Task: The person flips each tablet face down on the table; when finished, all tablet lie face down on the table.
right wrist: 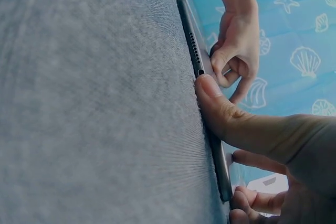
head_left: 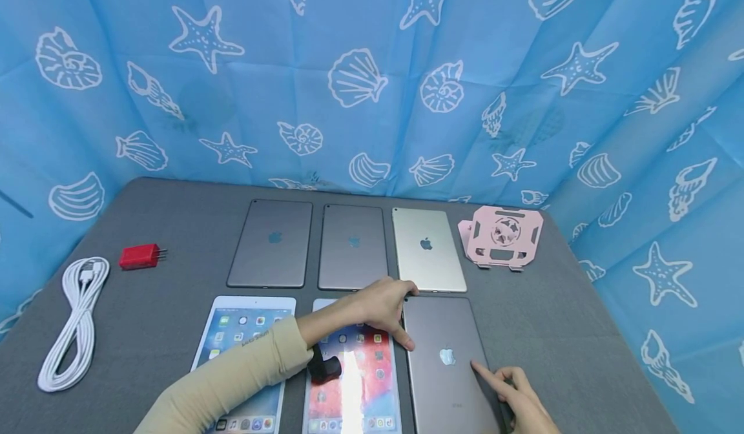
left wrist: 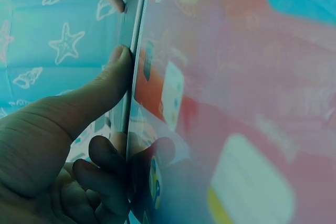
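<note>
A dark grey tablet [head_left: 450, 363] lies back up at the front right, its logo showing. My left hand [head_left: 380, 308] reaches across from the left and holds its upper left corner, index finger at the top edge and thumb along the left side. In the left wrist view that thumb [left wrist: 100, 90] touches the tablet's edge beside a lit screen. My right hand [head_left: 514, 395] holds the lower right part, index fingertip on the back. In the right wrist view its thumb [right wrist: 226, 108] presses the edge by the charging port, with other fingers at the side.
Two lit tablets [head_left: 244, 321] [head_left: 380, 343] lie face up to the left. Behind are two grey tablets [head_left: 276, 253] [head_left: 353, 263] and a silver one [head_left: 430, 263], backs up. A pink stand [head_left: 531, 234], red plug adapter [head_left: 138, 256] and coiled white cable [head_left: 84, 330] flank them.
</note>
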{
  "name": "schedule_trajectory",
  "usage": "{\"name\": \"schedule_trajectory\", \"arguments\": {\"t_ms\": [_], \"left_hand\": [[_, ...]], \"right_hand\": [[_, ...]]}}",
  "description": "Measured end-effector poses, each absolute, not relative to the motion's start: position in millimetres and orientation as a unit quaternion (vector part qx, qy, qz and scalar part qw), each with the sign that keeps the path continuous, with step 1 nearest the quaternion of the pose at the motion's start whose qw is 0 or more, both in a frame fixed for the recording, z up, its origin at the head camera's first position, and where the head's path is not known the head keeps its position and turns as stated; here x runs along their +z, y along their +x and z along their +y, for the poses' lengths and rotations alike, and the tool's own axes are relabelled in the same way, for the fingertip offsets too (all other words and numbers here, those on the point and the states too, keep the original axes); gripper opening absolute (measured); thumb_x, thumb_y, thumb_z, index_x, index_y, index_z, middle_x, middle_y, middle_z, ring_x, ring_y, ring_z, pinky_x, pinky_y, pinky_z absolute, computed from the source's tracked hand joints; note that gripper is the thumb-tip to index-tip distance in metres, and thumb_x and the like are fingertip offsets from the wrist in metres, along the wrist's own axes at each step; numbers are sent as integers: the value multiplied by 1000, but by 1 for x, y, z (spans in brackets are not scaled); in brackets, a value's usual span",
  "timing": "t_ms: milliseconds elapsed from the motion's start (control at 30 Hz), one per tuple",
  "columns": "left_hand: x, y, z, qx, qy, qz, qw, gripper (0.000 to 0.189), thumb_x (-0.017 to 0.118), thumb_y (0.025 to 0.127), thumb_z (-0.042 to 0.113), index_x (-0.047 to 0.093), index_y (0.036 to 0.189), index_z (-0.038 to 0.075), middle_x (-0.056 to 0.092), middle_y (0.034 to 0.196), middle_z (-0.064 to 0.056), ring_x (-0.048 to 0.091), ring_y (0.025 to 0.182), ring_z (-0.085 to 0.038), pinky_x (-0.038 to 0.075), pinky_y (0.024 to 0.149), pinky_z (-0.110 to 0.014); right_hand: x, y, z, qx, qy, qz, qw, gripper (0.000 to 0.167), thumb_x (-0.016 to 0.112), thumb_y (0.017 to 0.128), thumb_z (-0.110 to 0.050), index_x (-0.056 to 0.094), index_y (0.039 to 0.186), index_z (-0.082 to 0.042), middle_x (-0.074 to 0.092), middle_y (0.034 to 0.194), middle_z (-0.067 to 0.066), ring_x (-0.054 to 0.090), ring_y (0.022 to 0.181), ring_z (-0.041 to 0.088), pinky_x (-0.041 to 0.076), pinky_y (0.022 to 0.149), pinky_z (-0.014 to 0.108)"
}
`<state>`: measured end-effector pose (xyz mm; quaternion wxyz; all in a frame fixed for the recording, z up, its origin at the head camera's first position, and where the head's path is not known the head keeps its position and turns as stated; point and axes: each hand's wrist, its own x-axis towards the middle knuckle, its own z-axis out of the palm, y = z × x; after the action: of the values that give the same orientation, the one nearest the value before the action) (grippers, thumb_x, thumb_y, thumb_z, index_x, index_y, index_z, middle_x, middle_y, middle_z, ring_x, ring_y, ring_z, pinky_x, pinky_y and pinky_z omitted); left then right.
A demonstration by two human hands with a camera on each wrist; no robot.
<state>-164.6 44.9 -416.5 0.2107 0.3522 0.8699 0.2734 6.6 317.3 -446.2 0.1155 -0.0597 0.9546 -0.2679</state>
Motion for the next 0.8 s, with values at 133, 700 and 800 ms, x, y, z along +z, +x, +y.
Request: {"name": "schedule_trajectory", "arguments": {"t_ms": [133,700,800], "left_hand": [[-417,-164,45,269,356,872,202,96,97,66,41,53,143,4,56,53,11,51,47,0,45,59,-14],[-422,-165,45,268,375,869,178,90,95,68,42,57,140,6,56,54,11,49,48,1,42,57,-14],[-423,-165,45,267,379,868,176,90,95,68,42,57,141,6,55,52,11,48,46,2,42,55,-14]], "right_hand": [[-447,7,317,-266,-66,955,110,101,98,63,-36,53,143,6,35,102,6,28,83,2,33,54,21],[-442,2,315,-264,-29,954,142,99,99,64,-29,52,145,4,35,103,6,29,82,3,32,56,20],[-442,1,315,-271,-23,951,150,100,98,64,-26,50,146,5,34,104,7,28,83,3,32,56,20]]}}
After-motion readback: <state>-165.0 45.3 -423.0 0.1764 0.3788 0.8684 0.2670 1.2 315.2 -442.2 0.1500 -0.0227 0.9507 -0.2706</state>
